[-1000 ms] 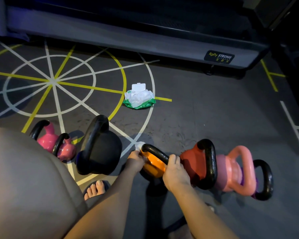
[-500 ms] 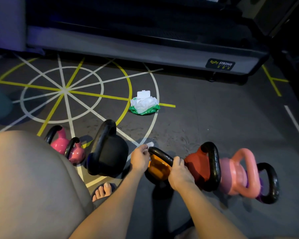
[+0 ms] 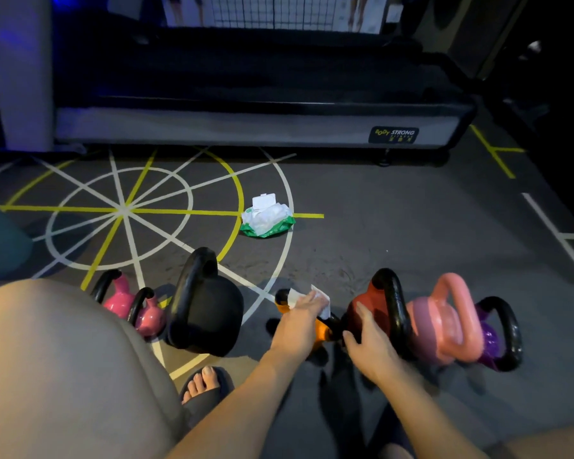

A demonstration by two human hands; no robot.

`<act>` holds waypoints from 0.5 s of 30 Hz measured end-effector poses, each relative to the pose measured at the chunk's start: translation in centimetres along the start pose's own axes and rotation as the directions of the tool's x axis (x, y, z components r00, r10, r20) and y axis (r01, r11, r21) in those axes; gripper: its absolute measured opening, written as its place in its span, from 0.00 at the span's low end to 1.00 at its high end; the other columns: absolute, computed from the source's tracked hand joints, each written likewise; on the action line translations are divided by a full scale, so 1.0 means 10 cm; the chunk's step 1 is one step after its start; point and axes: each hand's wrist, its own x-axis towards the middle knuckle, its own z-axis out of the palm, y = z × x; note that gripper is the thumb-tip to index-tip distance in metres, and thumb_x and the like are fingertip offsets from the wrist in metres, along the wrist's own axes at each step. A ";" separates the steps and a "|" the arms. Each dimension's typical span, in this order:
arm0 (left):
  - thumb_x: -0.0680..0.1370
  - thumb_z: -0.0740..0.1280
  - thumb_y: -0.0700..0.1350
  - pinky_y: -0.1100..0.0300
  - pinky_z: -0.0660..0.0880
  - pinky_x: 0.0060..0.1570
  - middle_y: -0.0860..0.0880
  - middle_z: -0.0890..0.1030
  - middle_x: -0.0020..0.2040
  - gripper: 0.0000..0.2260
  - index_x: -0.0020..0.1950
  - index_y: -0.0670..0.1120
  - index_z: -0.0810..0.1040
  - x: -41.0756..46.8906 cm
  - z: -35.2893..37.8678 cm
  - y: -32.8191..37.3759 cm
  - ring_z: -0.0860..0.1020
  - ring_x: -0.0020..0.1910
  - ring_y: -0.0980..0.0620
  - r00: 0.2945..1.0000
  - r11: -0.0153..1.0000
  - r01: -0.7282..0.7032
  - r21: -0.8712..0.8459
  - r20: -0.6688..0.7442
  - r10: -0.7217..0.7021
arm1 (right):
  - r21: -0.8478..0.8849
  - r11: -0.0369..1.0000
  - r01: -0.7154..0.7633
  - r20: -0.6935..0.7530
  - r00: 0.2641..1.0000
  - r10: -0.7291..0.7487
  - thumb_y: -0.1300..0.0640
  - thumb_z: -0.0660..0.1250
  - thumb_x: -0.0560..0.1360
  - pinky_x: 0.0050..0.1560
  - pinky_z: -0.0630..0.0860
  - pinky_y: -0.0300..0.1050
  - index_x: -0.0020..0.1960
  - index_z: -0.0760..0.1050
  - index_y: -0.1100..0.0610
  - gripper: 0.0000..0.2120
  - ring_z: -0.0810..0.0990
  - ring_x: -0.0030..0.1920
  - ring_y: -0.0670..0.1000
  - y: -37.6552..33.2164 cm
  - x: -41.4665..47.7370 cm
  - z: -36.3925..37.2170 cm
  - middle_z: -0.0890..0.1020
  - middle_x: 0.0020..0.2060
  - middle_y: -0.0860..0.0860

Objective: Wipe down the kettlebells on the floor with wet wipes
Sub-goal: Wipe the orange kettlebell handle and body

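An orange kettlebell (image 3: 322, 332) with a black handle lies on the floor between a big black kettlebell (image 3: 209, 313) and a red one (image 3: 370, 308). My left hand (image 3: 297, 324) lies over the orange one's handle and holds a white wet wipe (image 3: 317, 298) against it. My right hand (image 3: 367, 341) hovers with spread fingers just right of that handle, beside the red kettlebell, holding nothing. Further right stand a pink kettlebell (image 3: 441, 326) and a purple one (image 3: 492, 339). Two small pink ones (image 3: 121, 301) sit at the left.
An open green pack of wet wipes (image 3: 267, 218) lies on the floor ahead, on the painted circle lines. A treadmill deck (image 3: 246, 125) runs across the back. My bent knee (image 3: 63, 366) and sandalled foot (image 3: 203, 382) fill the lower left.
My right hand has let go of the orange kettlebell's handle and opened. My left hand has slid the wipe along the handle toward the right.
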 end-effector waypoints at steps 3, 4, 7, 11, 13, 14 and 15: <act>0.80 0.58 0.36 0.53 0.75 0.60 0.48 0.78 0.68 0.36 0.80 0.66 0.50 0.02 -0.03 0.04 0.78 0.63 0.46 0.999 1.000 -0.015 0.013 0.032 0.014 | -0.078 0.983 0.164 0.024 0.986 -0.162 0.54 0.65 0.78 0.69 0.69 0.47 0.79 0.54 0.47 0.33 0.69 0.72 0.52 -0.16 -0.12 0.04 0.67 0.75 0.49; 0.81 0.59 0.38 0.51 0.77 0.58 0.50 0.80 0.65 0.37 0.79 0.67 0.44 0.02 -0.02 0.04 0.80 0.60 0.47 1.000 1.000 -0.015 -0.012 0.026 0.015 | -0.123 0.967 0.225 0.020 0.974 -0.225 0.55 0.64 0.78 0.70 0.67 0.45 0.79 0.54 0.47 0.33 0.67 0.74 0.51 -0.21 -0.14 0.07 0.65 0.75 0.48; 0.82 0.60 0.41 0.59 0.76 0.59 0.57 0.79 0.66 0.40 0.78 0.67 0.36 -0.02 -0.02 0.05 0.79 0.61 0.53 0.999 0.980 0.033 -0.197 -0.010 -0.035 | -0.235 0.902 0.361 0.023 0.930 -0.366 0.56 0.62 0.78 0.76 0.59 0.43 0.80 0.52 0.48 0.33 0.56 0.78 0.47 -0.33 -0.14 0.17 0.58 0.79 0.46; 0.83 0.62 0.40 0.72 0.70 0.58 0.59 0.75 0.70 0.39 0.81 0.59 0.37 -0.05 -0.06 -0.02 0.75 0.67 0.59 0.993 0.876 0.067 -0.477 -0.050 -0.104 | -0.222 0.921 0.319 0.050 0.947 -0.316 0.52 0.59 0.81 0.72 0.66 0.44 0.80 0.53 0.51 0.30 0.56 0.78 0.47 -0.39 -0.14 0.27 0.57 0.79 0.46; 0.82 0.61 0.32 0.69 0.74 0.55 0.50 0.74 0.71 0.36 0.81 0.55 0.46 -0.03 -0.10 -0.06 0.73 0.69 0.54 0.984 0.815 0.074 -0.575 -0.090 -0.153 | -0.288 0.911 0.296 -0.009 0.950 -0.311 0.47 0.57 0.82 0.67 0.70 0.43 0.78 0.60 0.49 0.25 0.64 0.75 0.47 -0.42 -0.10 0.30 0.64 0.77 0.47; 0.82 0.59 0.29 0.70 0.74 0.57 0.46 0.73 0.71 0.33 0.81 0.53 0.54 -0.03 -0.15 -0.05 0.72 0.71 0.51 0.980 0.812 0.064 -0.580 -0.117 -0.160 | -0.337 0.901 0.272 -0.048 0.951 -0.305 0.45 0.55 0.83 0.61 0.74 0.44 0.77 0.62 0.48 0.24 0.71 0.71 0.48 -0.47 -0.09 0.28 0.69 0.74 0.47; 0.81 0.58 0.28 0.70 0.71 0.60 0.46 0.73 0.72 0.30 0.78 0.53 0.62 -0.01 -0.22 -0.04 0.71 0.72 0.51 0.977 0.833 0.051 -0.551 -0.144 -0.155 | -0.378 0.893 0.243 -0.063 0.956 -0.287 0.43 0.54 0.83 0.55 0.76 0.45 0.76 0.64 0.47 0.23 0.76 0.67 0.50 -0.51 -0.07 0.26 0.73 0.71 0.47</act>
